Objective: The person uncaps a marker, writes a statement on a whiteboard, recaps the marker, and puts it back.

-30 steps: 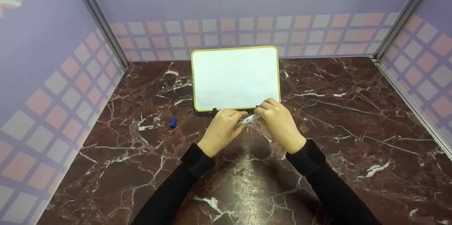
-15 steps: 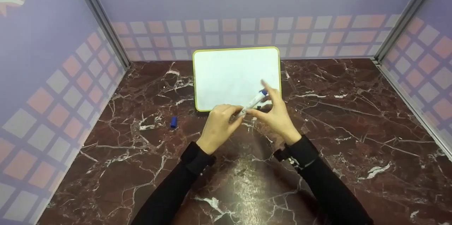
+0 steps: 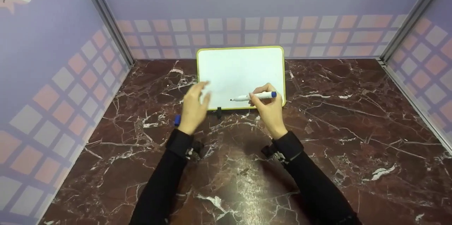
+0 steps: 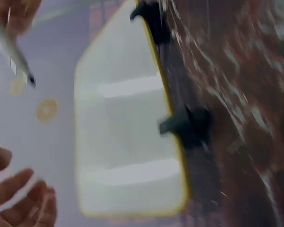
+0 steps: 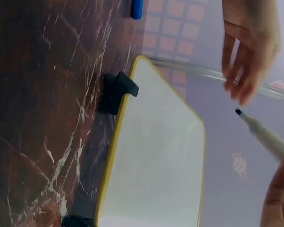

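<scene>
My right hand (image 3: 271,110) pinches a white marker (image 3: 252,96) with a blue end, its bare dark tip pointing left across the lower part of the whiteboard (image 3: 229,69). In the right wrist view the uncapped marker (image 5: 265,136) shows its tip close to the other hand's fingers. My left hand (image 3: 193,108) holds nothing; its fingers are spread and relaxed at the board's lower left corner, blurred by motion. The whiteboard has a yellow rim and leans up on black clips (image 4: 187,126). A blue marker cap (image 3: 177,120) is on the table, partly covered by my left hand.
The table (image 3: 335,129) has a dark red marble pattern with white veins. Purple panels with pink and white squares (image 3: 233,23) wall it at the back and both sides, joined by grey metal posts (image 3: 106,16).
Both hands were together on the marker below the board. The left hand has let go and moved left; the right hand now holds the marker alone, turned tip-left in a writing grip.
</scene>
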Tool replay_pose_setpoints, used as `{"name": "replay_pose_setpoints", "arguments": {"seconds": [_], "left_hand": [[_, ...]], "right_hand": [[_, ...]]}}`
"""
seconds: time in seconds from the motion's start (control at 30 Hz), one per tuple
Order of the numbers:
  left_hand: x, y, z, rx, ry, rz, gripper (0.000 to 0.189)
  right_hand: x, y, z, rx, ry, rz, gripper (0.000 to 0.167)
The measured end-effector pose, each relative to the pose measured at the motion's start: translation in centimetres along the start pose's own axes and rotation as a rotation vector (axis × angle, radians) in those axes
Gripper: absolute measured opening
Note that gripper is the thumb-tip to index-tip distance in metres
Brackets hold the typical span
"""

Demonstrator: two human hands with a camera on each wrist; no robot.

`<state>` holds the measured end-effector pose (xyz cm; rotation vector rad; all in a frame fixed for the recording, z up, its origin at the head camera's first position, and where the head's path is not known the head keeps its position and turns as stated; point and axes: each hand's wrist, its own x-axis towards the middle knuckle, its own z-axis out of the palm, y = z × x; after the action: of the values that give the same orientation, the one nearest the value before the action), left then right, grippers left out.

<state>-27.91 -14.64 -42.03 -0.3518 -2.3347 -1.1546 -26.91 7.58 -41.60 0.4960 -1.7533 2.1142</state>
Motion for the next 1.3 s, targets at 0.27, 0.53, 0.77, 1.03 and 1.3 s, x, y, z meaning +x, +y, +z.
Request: {"name": "replay_pose_setpoints", "arguments": {"seconds": [0.27, 0.53, 0.77, 1.03, 1.3], "left_hand": [[0.3, -4.3, -1.6, -0.059, -0.208, -0.367, 0.056], [1.6, -5.6, -1.1, -0.162, -0.312, -0.444, 0.057], [2.4, -6.9, -0.3, -0.139, -0.252, -0.438, 0.053], [2.3, -7.5, 0.2, -0.211, -0.190, -0.452, 0.050], [2.2, -7.7, 0.0, -0.271, -0.198, -0.482, 0.050]], "right_hand": [[1.7, 2.9, 2.9, 0.014, 0.001, -0.023, 0.019], [5.3, 4.6, 5.8, -0.210, -0.035, -0.138, 0.012], [7.7, 5.2, 6.6, -0.299, -0.035, -0.096, 0.014], [8.3, 6.4, 6.6, -0.228, -0.012, -0.022, 0.018], [8.3, 6.8, 7.2, -0.232, -0.029, 0.002, 0.016]]}}
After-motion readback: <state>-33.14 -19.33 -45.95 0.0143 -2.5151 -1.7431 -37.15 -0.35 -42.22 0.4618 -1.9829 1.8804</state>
